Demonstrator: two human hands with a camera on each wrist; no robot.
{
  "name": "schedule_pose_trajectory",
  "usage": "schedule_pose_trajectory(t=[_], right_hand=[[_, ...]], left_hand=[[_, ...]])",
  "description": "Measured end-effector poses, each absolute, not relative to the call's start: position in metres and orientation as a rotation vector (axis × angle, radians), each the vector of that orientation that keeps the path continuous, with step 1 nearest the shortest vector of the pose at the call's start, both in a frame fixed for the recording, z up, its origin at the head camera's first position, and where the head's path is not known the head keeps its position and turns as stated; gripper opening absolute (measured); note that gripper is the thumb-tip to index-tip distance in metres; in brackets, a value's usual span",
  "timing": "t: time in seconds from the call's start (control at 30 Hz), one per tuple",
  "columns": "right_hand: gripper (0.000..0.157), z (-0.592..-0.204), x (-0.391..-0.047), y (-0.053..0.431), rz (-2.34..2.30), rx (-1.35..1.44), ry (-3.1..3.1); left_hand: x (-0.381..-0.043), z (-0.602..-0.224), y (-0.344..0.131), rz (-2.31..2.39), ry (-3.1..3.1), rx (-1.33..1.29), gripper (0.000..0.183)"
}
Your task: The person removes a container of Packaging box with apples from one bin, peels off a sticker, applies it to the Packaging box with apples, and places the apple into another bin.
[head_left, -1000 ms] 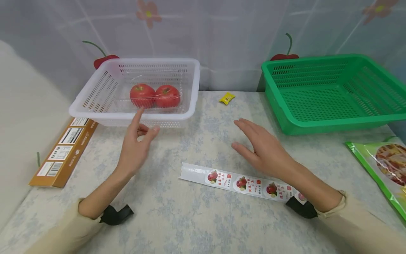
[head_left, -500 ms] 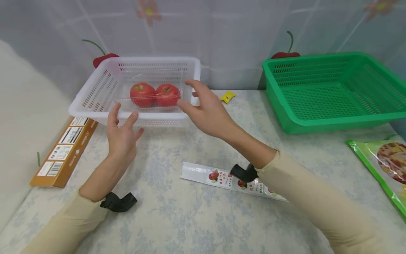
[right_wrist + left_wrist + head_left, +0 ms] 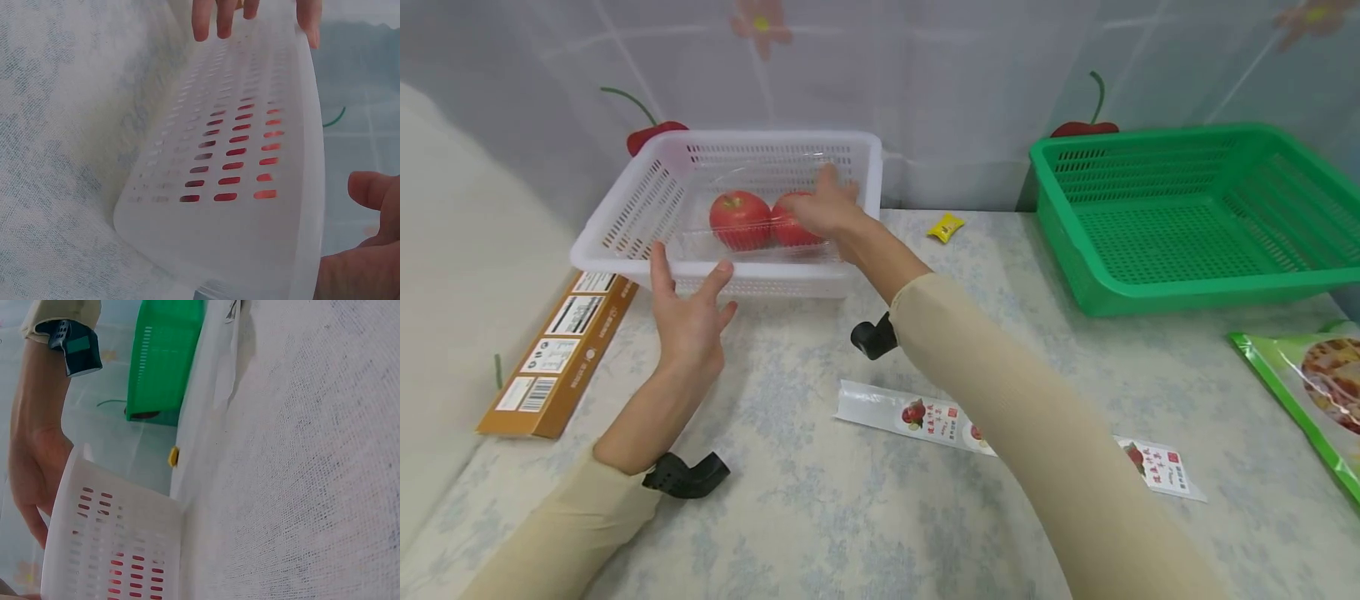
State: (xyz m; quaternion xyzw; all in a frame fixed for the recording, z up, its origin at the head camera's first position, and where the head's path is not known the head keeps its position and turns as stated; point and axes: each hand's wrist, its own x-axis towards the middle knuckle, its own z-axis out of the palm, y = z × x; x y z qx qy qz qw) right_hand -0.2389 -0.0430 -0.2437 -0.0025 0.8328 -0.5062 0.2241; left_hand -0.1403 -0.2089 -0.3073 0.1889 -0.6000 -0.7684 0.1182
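In the head view, a white basket [image 3: 760, 271] holds a clear plastic box [image 3: 692, 244] with two red apples [image 3: 740, 218] inside. My right hand [image 3: 831, 208] is over the basket's right end, its fingers spread above the right-hand apple. Part of that apple is hidden behind the hand. At the basket's front side, my left hand [image 3: 688, 329] has its fingers extended. In the right wrist view, left fingertips [image 3: 223, 22] lie along the basket's outer wall, and one finger reaches up by the rim. Whether the right fingers touch the box cannot be told.
A green basket [image 3: 1195, 296] stands at the right, beside a green-edged food packet [image 3: 1333, 379]. A strip of apple stickers [image 3: 880, 408] lies partly under the right arm. A small yellow wrapper [image 3: 945, 227] sits between the baskets. An orange-brown carton [image 3: 565, 358] lies at the left.
My right hand has travelled left and away from me, from above the table to over the white basket. My left hand has shifted slightly left, its fingers more spread, at the basket's front.
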Motion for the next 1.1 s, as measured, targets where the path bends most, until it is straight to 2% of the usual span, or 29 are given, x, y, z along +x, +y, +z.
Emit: schedule_pose_trajectory(t=[0.47, 0.7, 0.93, 1.07, 1.1], right_hand=[[0.103, -0.250, -0.244, -0.044, -1.586, 0.023, 2.053], [0.081, -0.255, -0.245, -0.050, -1.645, 0.078, 2.022], [0.085, -0.255, -0.246, -0.050, -1.720, 0.139, 1.917], [0.077, -0.256, -0.248, -0.050, -1.772, 0.174, 1.867], [0.080, -0.256, -0.248, -0.050, -1.785, 0.186, 1.858]], left_hand=[[-0.140, -0.308, -0.208, -2.218, -1.711, 0.593, 0.091], [-0.139, -0.308, -0.207, -2.208, -1.746, 0.599, 0.093], [-0.139, -0.308, -0.207, -2.196, -1.767, 0.577, 0.094], [-0.140, -0.308, -0.207, -2.189, -1.779, 0.574, 0.094], [-0.140, -0.309, -0.206, -2.190, -1.779, 0.573, 0.094]])
